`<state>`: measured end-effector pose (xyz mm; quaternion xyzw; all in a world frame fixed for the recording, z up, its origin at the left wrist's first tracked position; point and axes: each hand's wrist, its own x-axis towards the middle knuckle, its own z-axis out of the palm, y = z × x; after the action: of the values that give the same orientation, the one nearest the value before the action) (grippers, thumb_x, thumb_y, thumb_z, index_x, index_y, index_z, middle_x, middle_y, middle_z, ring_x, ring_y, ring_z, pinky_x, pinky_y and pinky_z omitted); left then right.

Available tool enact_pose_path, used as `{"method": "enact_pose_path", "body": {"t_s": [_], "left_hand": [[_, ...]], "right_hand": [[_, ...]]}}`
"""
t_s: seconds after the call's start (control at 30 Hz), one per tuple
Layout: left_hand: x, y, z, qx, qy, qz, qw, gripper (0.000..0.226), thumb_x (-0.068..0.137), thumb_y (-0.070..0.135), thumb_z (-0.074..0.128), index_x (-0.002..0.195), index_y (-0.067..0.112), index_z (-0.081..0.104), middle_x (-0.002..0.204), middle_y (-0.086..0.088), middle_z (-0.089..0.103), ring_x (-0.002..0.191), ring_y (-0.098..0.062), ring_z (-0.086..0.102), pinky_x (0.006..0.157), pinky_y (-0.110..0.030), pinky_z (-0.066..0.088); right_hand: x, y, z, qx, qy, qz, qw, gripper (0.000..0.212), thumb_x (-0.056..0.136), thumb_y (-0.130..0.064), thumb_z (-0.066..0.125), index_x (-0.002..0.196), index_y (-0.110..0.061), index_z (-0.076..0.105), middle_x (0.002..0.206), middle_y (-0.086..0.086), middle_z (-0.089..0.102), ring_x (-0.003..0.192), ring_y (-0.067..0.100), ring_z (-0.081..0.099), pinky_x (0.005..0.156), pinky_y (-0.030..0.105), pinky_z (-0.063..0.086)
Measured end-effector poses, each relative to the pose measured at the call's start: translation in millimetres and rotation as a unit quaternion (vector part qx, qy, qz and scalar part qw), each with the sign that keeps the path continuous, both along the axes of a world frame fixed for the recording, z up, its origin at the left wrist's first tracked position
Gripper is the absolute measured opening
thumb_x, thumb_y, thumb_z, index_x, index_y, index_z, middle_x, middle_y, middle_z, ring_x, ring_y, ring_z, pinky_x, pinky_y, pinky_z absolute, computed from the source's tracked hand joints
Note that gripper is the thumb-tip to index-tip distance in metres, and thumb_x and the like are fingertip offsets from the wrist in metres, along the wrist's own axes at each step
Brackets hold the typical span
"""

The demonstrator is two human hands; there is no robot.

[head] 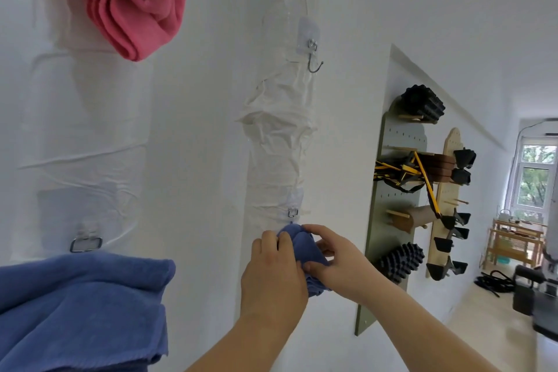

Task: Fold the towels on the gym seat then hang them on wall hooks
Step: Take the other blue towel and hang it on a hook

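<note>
Big blue towel (81, 308) hangs near-left, pink towel (120, 0) upper left. Left hand (271, 278) and right hand (335, 263) both pinch small blue towel (297, 240), pressed against wall just under lower hook (293, 212). Upper hook (314, 59) bare.

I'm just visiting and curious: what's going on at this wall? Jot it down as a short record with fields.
activity: hanging a small blue towel at the lower hook
left hand: gripping the towel
right hand: gripping the towel from the other side
already hung: pink towel up high, large blue towel lower left
free hook: bare, above the hands
nearby: pegboard with gym gear
</note>
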<state>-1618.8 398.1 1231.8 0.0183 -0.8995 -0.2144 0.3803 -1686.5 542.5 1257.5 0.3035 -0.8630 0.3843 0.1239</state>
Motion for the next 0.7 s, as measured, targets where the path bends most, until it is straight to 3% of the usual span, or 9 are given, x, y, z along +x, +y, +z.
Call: {"method": "enact_pose_path", "body": {"t_s": [0.13,0.27,0.4,0.5,0.57,0.7], "left_hand": [[-6,-3,-2,0.017,0.009,-0.002,1.000,0.038,0.101,0.030,0.048,0.138,0.026,0.047,0.122,0.007,0.044,0.109,-0.011,0.046,0.070,-0.022,0.045],[-6,-8,-5,0.025,0.011,-0.012,1.000,0.035,0.104,0.032,0.045,0.139,0.028,0.047,0.123,0.009,0.043,0.109,-0.011,0.046,0.073,-0.027,0.055],[2,-8,5,0.011,-0.034,-0.025,0.999,0.035,0.104,0.034,0.043,0.138,0.027,0.045,0.126,0.007,0.041,0.110,-0.013,0.047,0.078,-0.030,0.056],[10,-10,20,-0.009,-0.081,-0.034,0.996,0.038,0.102,0.037,0.046,0.138,0.026,0.045,0.127,0.003,0.042,0.115,-0.017,0.046,0.087,-0.034,0.053],[16,-13,30,-0.020,-0.096,-0.039,0.994,0.043,0.101,0.038,0.048,0.142,0.027,0.043,0.130,0.001,0.045,0.121,-0.020,0.046,0.092,-0.036,0.051],[29,-24,40,-0.034,-0.082,-0.053,0.995,0.044,0.099,0.035,0.048,0.142,0.031,0.044,0.134,0.004,0.050,0.126,-0.018,0.045,0.099,-0.036,0.049]], "right_hand": [[-7,-4,-5,-0.007,0.014,-0.008,1.000,0.058,0.084,-0.013,0.072,0.122,-0.052,0.053,0.094,-0.010,0.074,0.086,0.006,0.070,0.077,0.018,0.060],[-5,-7,-4,0.012,0.025,-0.020,0.999,0.058,0.084,-0.014,0.069,0.123,-0.052,0.050,0.102,-0.014,0.072,0.093,0.006,0.069,0.082,0.019,0.059],[3,-8,10,0.110,0.056,-0.054,0.991,0.060,0.079,-0.031,0.063,0.134,-0.051,0.048,0.116,-0.010,0.057,0.105,0.008,0.058,0.093,0.030,0.055],[13,-7,28,0.197,0.050,-0.070,0.977,0.071,0.085,-0.029,0.063,0.150,-0.040,0.040,0.129,-0.006,0.040,0.121,0.016,0.041,0.105,0.031,0.043],[22,-8,39,0.225,0.057,-0.066,0.970,0.073,0.084,-0.028,0.065,0.152,-0.034,0.040,0.135,-0.006,0.041,0.126,0.016,0.039,0.108,0.031,0.041],[31,-9,50,0.170,0.079,-0.044,0.981,0.043,0.072,-0.015,0.061,0.108,-0.039,0.066,0.105,-0.012,0.068,0.097,0.008,0.063,0.088,0.036,0.057]]}}
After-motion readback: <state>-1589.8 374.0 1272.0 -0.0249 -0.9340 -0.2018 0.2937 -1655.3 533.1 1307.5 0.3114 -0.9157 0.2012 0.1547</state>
